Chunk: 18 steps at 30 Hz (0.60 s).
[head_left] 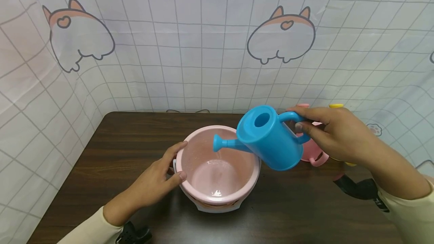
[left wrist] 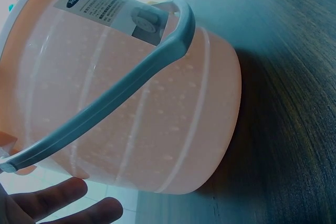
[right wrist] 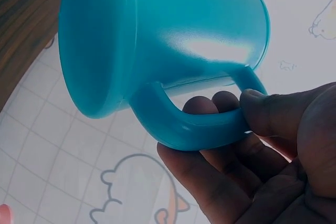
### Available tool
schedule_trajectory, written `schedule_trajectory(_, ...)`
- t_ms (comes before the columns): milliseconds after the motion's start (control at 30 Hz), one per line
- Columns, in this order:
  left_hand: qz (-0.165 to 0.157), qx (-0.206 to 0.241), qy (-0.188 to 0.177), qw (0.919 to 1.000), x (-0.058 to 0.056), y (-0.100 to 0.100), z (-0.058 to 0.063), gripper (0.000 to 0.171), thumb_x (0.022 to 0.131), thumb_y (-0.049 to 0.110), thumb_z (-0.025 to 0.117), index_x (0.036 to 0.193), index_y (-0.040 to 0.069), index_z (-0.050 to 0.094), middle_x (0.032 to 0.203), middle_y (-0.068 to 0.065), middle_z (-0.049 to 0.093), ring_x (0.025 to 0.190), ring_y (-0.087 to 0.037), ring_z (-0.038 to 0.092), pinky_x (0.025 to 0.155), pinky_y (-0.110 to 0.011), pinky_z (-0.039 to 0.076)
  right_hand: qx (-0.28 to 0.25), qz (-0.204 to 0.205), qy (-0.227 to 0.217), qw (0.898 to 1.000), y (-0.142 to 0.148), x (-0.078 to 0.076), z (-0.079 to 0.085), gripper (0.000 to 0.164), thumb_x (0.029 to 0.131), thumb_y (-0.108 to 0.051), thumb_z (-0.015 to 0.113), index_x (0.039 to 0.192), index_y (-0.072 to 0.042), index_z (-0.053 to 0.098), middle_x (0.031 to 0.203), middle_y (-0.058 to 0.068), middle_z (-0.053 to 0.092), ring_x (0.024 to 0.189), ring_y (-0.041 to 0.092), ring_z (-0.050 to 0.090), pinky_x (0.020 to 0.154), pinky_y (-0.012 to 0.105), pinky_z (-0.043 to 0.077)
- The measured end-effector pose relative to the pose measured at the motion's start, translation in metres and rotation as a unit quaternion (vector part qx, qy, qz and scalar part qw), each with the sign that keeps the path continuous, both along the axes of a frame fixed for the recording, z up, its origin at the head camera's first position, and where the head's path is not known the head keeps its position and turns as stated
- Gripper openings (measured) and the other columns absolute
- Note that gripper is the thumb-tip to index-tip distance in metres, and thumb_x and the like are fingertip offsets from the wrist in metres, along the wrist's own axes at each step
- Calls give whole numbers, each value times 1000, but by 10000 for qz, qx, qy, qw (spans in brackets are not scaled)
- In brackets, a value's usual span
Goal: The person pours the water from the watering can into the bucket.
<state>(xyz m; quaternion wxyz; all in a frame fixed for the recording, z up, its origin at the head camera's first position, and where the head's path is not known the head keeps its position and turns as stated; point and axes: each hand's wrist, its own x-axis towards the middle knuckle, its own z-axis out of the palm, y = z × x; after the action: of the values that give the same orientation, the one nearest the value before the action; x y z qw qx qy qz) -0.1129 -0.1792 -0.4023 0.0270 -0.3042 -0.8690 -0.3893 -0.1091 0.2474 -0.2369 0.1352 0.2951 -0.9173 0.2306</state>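
Note:
A pink bucket [head_left: 217, 200] stands upright on the dark wooden table. At its left side my left hand [head_left: 152, 180] holds the rim, thumb and index finger spread along it. My right hand [head_left: 342, 134] grips the handle of a blue watering can [head_left: 276, 144]. The can hangs tilted over the bucket's right rim, its spout [head_left: 223, 144] pointing left above the opening. A faint trickle shows below the spout, and the bucket's bottom shines. In the left wrist view, a grey carrying handle [left wrist: 115, 98] slants across the bucket's side, with spots on the wall behind it.
Behind my right hand stand a pink watering can [head_left: 310, 150] and something yellow [head_left: 336, 105], both mostly hidden. A white checked curtain [head_left: 203, 48] with cartoon animal prints hangs along the table's back and sides. The table [head_left: 112, 150] is dark wood.

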Motion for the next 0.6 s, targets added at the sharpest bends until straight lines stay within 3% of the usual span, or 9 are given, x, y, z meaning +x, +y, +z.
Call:
schedule_trajectory(267, 18, -18, -7, 10000, 0, 0, 0, 73, 100, 35, 63, 161, 29, 23, 123, 0, 63, 93, -6, 64, 77, -39, 54, 2, -151, -182, 9997, -1, 1, 1, 36, 96, -3, 69, 132, -10, 69, 101, 5, 76, 84, 20, 75, 52, 28, 48)
schedule_trajectory(600, 23, 3, -30, 10000, 1, 0, 0, 74, 100, 34, 64, 161, 29, 23, 121, 0, 63, 92, -6, 63, 76, -40, 54, 117, -2, 88, 9999, 0, -1, 1, 38, 94, 0, 71, 131, -10, 70, 105, 3, 76, 82, 13, 74, 70, 29, 56)
